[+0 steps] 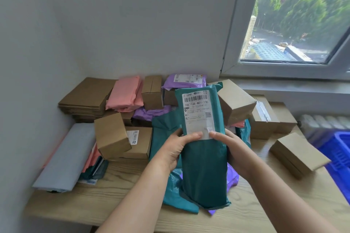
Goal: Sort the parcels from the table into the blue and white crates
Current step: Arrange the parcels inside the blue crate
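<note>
Left hand [178, 149] and right hand [233, 149] each grip a side edge of the teal mailer [204, 166], held upright over the table [113, 185]; probably light, floppy, slick poly, so a two-sided mid-length hold suits.

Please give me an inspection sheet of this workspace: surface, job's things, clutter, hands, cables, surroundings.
Surface: wooden table, parcels piled over much of it.
Job's things: teal parcel held upright, label toward camera; blue crate at right; white crate not seen.
Clutter: stack of flat cardboard at back left.
Hands: left hand and right hand grip the teal parcel's sides.
Cables: nothing seen.
Surroundings: grey wall, window at upper right.
</note>
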A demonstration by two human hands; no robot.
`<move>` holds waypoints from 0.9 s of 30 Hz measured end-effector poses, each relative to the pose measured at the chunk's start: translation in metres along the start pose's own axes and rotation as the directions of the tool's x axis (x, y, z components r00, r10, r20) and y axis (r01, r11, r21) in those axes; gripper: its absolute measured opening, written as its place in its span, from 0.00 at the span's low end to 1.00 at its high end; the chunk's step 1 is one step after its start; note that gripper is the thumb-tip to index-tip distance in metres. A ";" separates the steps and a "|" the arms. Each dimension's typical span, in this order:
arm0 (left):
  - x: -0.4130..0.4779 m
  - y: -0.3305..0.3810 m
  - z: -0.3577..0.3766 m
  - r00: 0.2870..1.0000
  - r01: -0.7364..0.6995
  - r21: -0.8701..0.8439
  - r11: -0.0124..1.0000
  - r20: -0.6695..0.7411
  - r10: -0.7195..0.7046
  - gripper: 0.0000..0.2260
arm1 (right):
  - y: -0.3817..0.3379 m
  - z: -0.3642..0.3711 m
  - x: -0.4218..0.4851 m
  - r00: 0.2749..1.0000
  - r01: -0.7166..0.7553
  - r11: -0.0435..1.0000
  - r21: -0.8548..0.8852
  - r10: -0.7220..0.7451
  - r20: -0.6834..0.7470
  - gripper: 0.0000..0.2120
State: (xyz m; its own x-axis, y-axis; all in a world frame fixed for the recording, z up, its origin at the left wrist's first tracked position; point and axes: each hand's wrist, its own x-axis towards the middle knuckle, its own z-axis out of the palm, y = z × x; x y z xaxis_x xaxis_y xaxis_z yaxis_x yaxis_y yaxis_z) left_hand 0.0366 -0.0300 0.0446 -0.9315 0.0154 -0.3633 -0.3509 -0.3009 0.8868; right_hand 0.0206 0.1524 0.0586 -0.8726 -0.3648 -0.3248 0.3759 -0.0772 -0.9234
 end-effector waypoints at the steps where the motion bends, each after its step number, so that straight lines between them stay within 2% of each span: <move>1: -0.003 0.001 0.000 1.000 0.007 -0.036 0.999 0.012 -0.006 0.25 | 0.001 -0.002 -0.001 1.000 0.000 1.000 0.024 0.000 0.017 0.20; 6: -0.010 0.003 0.004 1.000 0.017 -0.155 0.988 0.009 -0.016 0.23 | 0.005 -0.005 -0.010 0.998 -0.011 0.996 0.084 0.006 0.058 0.18; 11: -0.016 0.006 0.010 1.000 0.000 -0.127 0.992 0.030 0.004 0.22 | 0.011 -0.007 -0.015 0.992 0.004 0.990 0.140 -0.021 0.122 0.20; 14: -0.016 0.006 0.008 0.999 0.010 -0.102 0.995 0.037 -0.006 0.23 | 0.014 -0.008 -0.015 0.990 0.008 0.988 0.151 -0.029 0.137 0.24; 19: -0.013 0.006 0.008 0.998 0.034 -0.124 0.992 0.059 -0.027 0.21 | 0.013 -0.007 -0.014 0.990 0.012 0.984 0.177 -0.037 0.139 0.24; 27: -0.006 0.007 0.008 0.996 0.031 -0.095 0.995 0.081 -0.023 0.31 | 0.006 -0.006 -0.013 0.992 0.008 0.981 0.195 -0.033 0.123 0.25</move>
State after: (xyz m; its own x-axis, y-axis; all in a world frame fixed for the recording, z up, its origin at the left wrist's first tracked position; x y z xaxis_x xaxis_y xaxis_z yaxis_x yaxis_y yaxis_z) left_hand 0.0386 -0.0244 0.0552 -0.9280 0.0991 -0.3593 -0.3684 -0.3900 0.8439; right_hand 0.0325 0.1624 0.0559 -0.8395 -0.4733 -0.2669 0.4225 -0.2597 -0.8684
